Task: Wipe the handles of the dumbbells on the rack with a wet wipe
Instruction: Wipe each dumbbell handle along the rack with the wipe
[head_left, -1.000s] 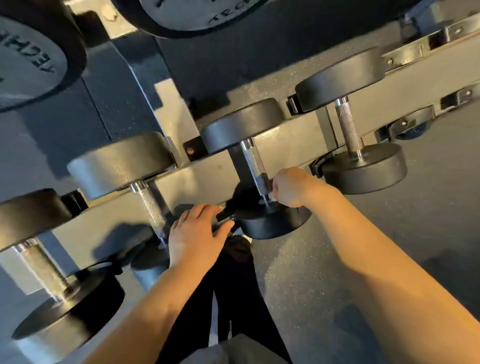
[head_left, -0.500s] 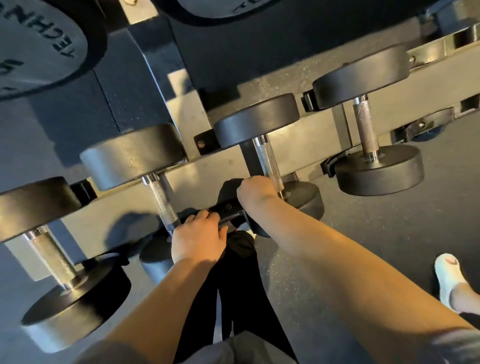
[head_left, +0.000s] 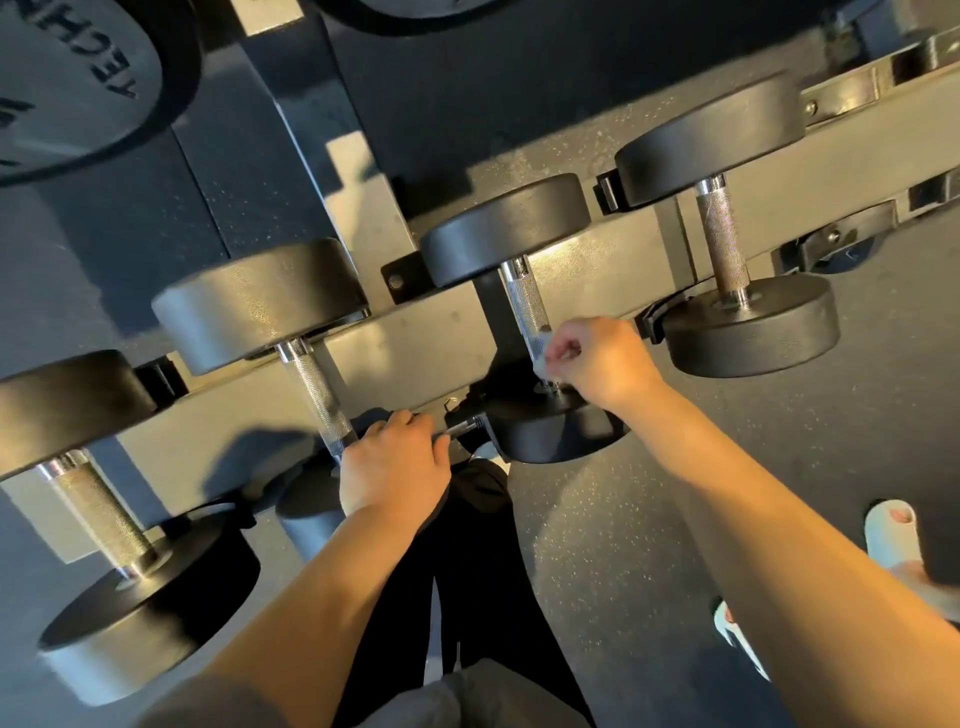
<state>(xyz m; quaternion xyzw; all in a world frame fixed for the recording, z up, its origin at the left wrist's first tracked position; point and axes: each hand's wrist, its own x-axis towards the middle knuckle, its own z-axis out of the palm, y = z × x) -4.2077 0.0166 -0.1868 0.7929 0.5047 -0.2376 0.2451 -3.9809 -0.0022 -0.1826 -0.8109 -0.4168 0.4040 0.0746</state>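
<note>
Upside-down lettering on one weight plate

The large round black weight plate with a grey face (head_left: 67, 78), at the top left corner, carries black capital letters seen upside down: "TECH" can be read before the word runs off the frame edge. A further dark mark lower on the same face is too cropped to read. The dumbbell heads show no legible numbers.

Right hand (head_left: 597, 364) fisted, arm outstretched; left hand (head_left: 392, 467) curled, palm down.

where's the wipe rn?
Head view, centre-right: wipe pinched in right hand, against the lower handle of the third dumbbell from the left.
</note>
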